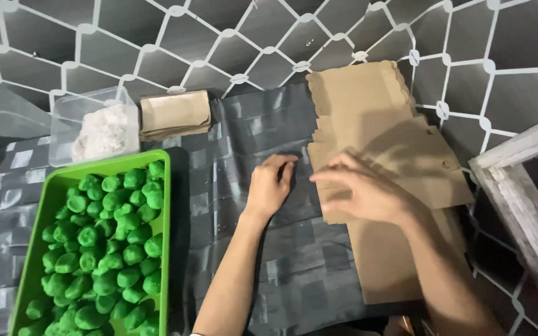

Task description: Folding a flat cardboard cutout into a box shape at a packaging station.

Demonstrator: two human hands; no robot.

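My left hand (270, 185) rests flat on the dark plastic sheet (250, 130), fingers lightly curled, holding nothing. My right hand (362, 191) hovers over a stack of flat brown cardboard cut-outs (368, 106) on the right, fingertips touching the stack's left edge; no piece is lifted. A green tray (164, 186) at the left is full of several small green balls (113, 249).
A clear plastic tub of white powder (98, 127) stands behind the tray. A small pile of brown paper pieces (175, 114) lies beside it. A grey wooden frame (524, 186) stands at the right. The backdrop is grey with a white net pattern.
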